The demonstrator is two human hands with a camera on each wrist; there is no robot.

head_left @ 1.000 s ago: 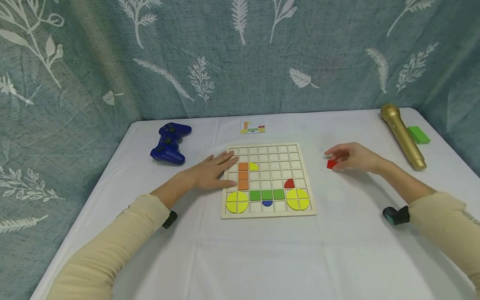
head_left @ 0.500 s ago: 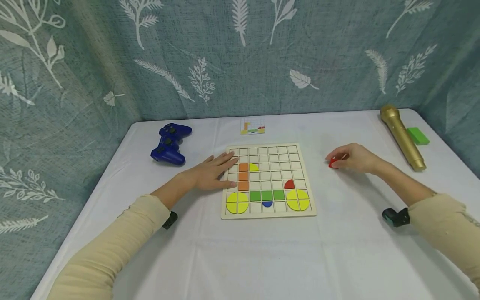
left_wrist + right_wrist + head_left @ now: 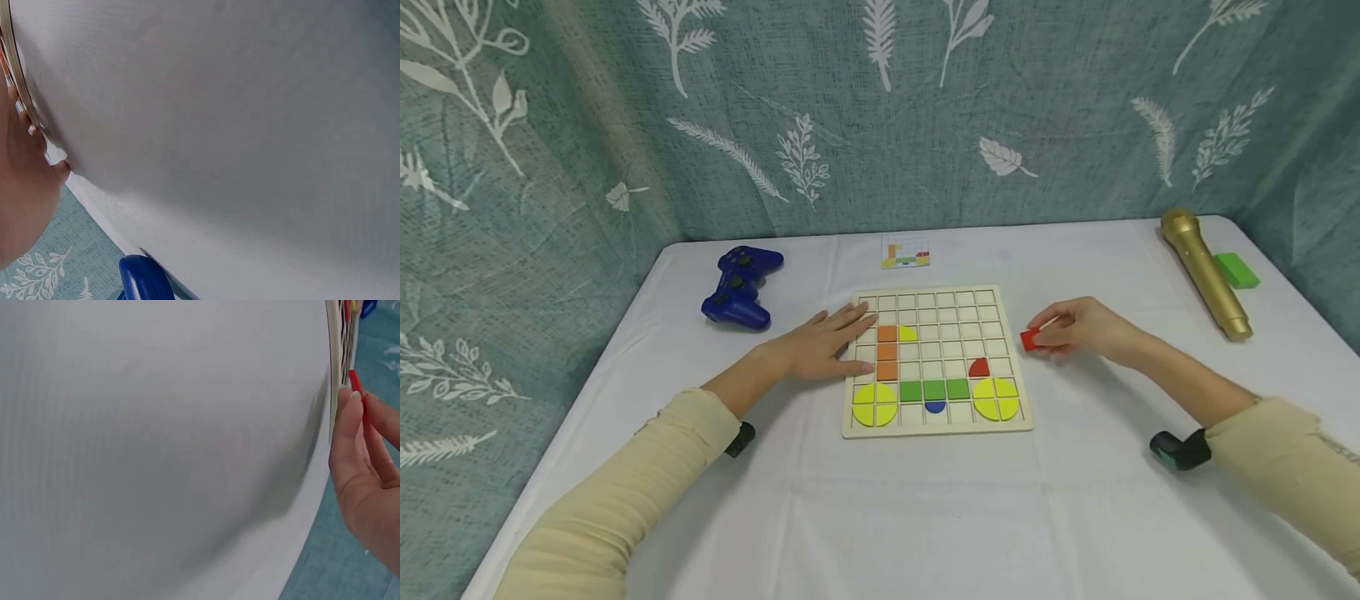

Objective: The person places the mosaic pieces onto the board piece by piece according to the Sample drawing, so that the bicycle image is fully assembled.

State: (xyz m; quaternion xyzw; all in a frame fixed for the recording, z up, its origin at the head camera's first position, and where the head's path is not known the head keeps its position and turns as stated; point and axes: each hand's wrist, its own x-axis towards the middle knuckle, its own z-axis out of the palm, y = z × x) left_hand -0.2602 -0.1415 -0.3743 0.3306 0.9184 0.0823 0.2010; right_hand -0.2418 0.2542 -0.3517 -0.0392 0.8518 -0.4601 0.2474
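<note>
A pale gridded board [image 3: 936, 431] lies mid-table, with flat coloured pieces in some of its cells. Orange squares [image 3: 887, 352] stand in a column, green squares [image 3: 933, 390] in a row, and yellow quarter pieces form two circles, the right yellow circle [image 3: 996, 399] below a red quarter piece [image 3: 979, 367]. My left hand [image 3: 820, 343] rests with straight fingers on the board's left edge. Between thumb and fingers, my right hand [image 3: 1078, 327] pinches a red square tile [image 3: 1028, 340] just off the board's right edge. The right wrist view shows the red tile [image 3: 355, 384] edge-on.
Behind the board lies a small pattern card [image 3: 906, 252]. A blue game controller [image 3: 740, 287] sits at the back left. At the far right are a gold microphone [image 3: 1206, 273] and a green block [image 3: 1237, 271]. A patterned curtain [image 3: 925, 125] hangs behind the table.
My right hand has taken hold of the red tile and carried it left and slightly nearer, up to the board's right edge. The left hand has stayed in place.
</note>
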